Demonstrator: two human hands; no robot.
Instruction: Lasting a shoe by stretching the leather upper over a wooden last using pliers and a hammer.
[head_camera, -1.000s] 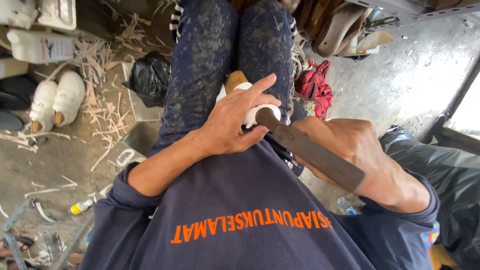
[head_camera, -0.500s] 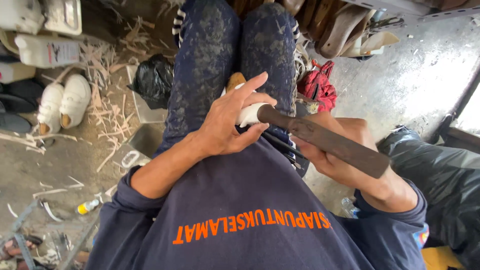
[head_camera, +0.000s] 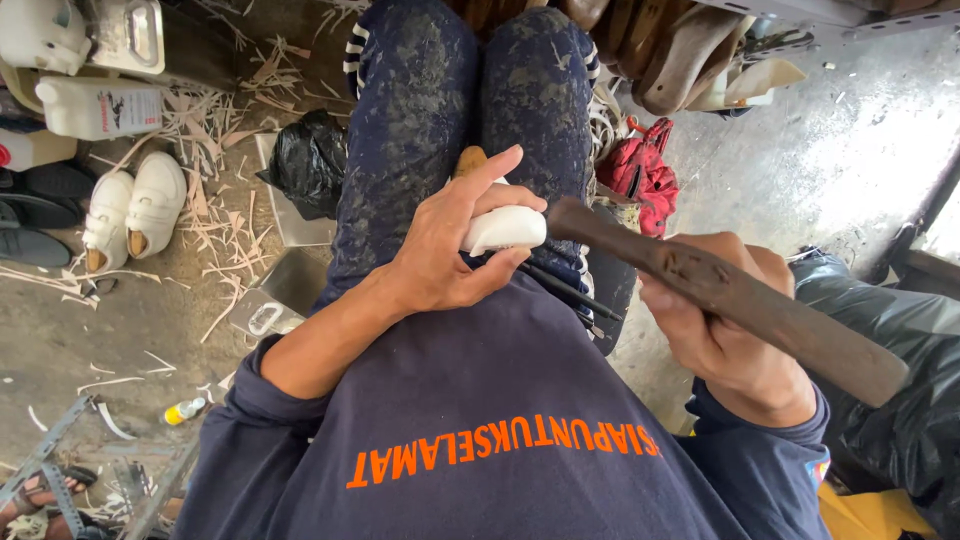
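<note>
Since a moment ago my right hand (head_camera: 735, 340) has drawn the blade (head_camera: 720, 295) back toward my right side and lifted its far end, so the tip now sits just beside the white block (head_camera: 505, 228) instead of lying across it. My left hand (head_camera: 450, 245) has hardly shifted.

That left hand is closed round the white block, thumb underneath and fingers curled over the top, with the index finger stretched forward along it. The block rests on my lap, above my thighs in the dark speckled trousers (head_camera: 470, 110), touching the end of a brown wooden piece (head_camera: 470, 160) that pokes out behind it. My right hand is wrapped fully round the dark, rusty blade near its middle.

To cut cleanly, I judge I should keep the block pressed firm against my leg, pull that outstretched index finger back from the blade's path, and take thin, shallow strokes away from my body. A slip here would run toward my left thumb.

Wood shavings (head_camera: 220, 210) and white shoes (head_camera: 135, 210) lie on the floor (head_camera: 60, 340) to my left.
</note>
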